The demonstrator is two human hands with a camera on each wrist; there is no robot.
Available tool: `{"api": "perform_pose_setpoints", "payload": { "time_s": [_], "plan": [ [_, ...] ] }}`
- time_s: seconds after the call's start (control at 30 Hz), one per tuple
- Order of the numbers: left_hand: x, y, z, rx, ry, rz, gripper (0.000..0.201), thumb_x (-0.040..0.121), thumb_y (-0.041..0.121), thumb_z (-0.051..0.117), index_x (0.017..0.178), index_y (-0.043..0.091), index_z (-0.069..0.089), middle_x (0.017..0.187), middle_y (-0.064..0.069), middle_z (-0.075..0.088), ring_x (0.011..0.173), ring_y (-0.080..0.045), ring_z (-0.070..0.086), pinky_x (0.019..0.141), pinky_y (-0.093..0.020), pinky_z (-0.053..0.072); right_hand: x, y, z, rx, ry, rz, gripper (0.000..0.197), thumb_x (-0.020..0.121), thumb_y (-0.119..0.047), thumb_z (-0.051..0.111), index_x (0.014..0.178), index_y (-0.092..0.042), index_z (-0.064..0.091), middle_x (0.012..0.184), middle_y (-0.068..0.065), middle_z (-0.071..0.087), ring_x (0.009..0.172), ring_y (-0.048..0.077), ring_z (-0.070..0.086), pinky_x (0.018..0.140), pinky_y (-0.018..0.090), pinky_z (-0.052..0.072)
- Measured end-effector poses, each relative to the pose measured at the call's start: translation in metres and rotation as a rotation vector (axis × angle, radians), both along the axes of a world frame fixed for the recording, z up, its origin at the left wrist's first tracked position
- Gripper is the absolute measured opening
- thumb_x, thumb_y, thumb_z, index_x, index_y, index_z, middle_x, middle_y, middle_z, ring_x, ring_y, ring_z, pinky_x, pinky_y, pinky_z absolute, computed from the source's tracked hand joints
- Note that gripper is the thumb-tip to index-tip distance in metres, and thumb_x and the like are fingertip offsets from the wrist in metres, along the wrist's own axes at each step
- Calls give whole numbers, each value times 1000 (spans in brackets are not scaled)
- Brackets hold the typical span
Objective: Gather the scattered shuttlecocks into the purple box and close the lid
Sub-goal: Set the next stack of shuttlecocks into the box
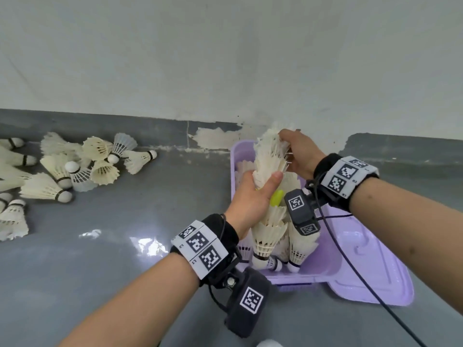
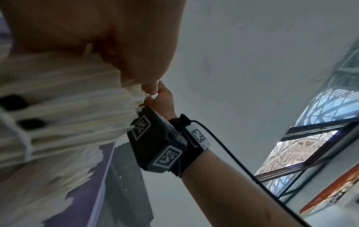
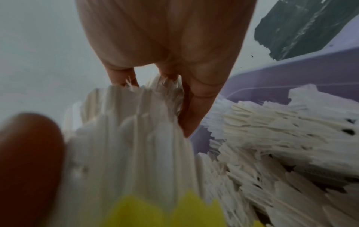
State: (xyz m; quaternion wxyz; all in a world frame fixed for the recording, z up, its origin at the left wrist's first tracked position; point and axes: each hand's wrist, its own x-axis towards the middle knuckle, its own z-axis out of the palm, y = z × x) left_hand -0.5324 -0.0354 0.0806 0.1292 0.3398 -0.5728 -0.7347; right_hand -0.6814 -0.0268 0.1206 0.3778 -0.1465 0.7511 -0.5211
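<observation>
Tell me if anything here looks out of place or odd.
One shuttlecock in the stack that both hands hold over the purple box is bright yellow; every other one is white. A pile of shuttlecocks still lies on the floor by the wall, outside the box.

Box (image 1: 325,269), right of centre: smooth lilac plastic, soft sheen; lid (image 1: 370,269) the same, moulded.
Stack (image 1: 269,156) in both hands: white feather skirts, matt, edges frayed and ragged; one yellow plastic-looking skirt (image 1: 276,198) lower down.
Loose shuttlecocks (image 1: 75,166), left: feathers matt, a few translucent skirts, rounded white bases with dark bands.
Floor (image 1: 125,234): grey, glossy, window glare.
Wall (image 1: 225,58): pale matt paint, chipped at base.
Wrist bands (image 1: 220,236): black cloth.
</observation>
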Motion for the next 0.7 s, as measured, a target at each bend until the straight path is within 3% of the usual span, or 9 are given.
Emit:
{"api": "perform_pose_setpoints", "payload": {
  "time_s": [0.07, 0.17, 0.27, 0.33, 0.43, 0.5, 0.63, 0.7],
  "plan": [
    [-4, 4, -5, -50, -44, -13, 50, 91, 52, 52, 129, 20, 42, 113, 16, 57, 107, -5, 56, 90, -21, 45, -5, 4, -9, 14, -5, 10, 23, 90, -17, 45, 68, -15, 52, 48, -3, 55, 46, 14, 54, 56, 27, 47],
    [-13, 10, -11, -136, -115, -14, 42, 93, 50, 49, 123, 23, 38, 96, 27, 47, 91, 8, 51, 72, -6, 37, -13, 5, -16, 25, 2, 36, 21, 92, -16, 44, 72, -15, 52, 52, -3, 57, 50, 14, 55, 50, 23, 44],
    [-20, 21, -19, -186, -185, -15, 59, 93, 55, 46, 135, 18, 29, 108, 15, 54, 105, -9, 55, 82, -21, 40, -20, 5, -23, 134, 125, 94, 9, 91, -23, 48, 87, -15, 51, 75, 1, 57, 65, 17, 55, 55, 25, 43],
    [-26, 32, -23, -179, -247, -54, 66, 94, 55, 42, 141, 13, 20, 114, 4, 53, 105, -16, 54, 82, -24, 38, -25, 5, -31, 219, 239, 192, 19, 90, -29, 52, 103, -16, 50, 87, -1, 58, 73, 16, 57, 56, 25, 42],
    [-30, 34, -33, -223, -348, -60, 61, 95, 51, 44, 131, 5, 28, 116, -10, 59, 106, -26, 58, 76, -27, 41, -20, 4, -42, 277, 405, 349, 40, 90, -36, 54, 123, -16, 47, 104, 1, 59, 95, 24, 60, 71, 28, 45],
    [-31, 27, -41, -327, -383, -17, 56, 94, 45, 50, 126, 2, 32, 119, -15, 56, 109, -30, 56, 82, -32, 44, -17, 4, -50, 327, 530, 413, 46, 92, -39, 52, 129, -14, 44, 113, 5, 59, 105, 27, 57, 79, 29, 41],
    [-25, 15, -42, -611, -462, -67, 67, 93, 37, 55, 140, -1, 24, 137, -19, 37, 122, -31, 43, 91, -23, 33, -16, 2, -65, 378, 721, 524, 55, 93, -44, 51, 135, -10, 37, 133, 16, 46, 116, 31, 50, 86, 29, 36],
    [-23, 13, -39, -659, -459, -82, 75, 93, 34, 58, 145, 0, 15, 141, -19, 30, 126, -31, 41, 94, -21, 31, -14, 1, -68, 349, 773, 498, 63, 89, -43, 58, 140, -19, 30, 139, 14, 31, 118, 30, 49, 93, 31, 39]
  ]
}}
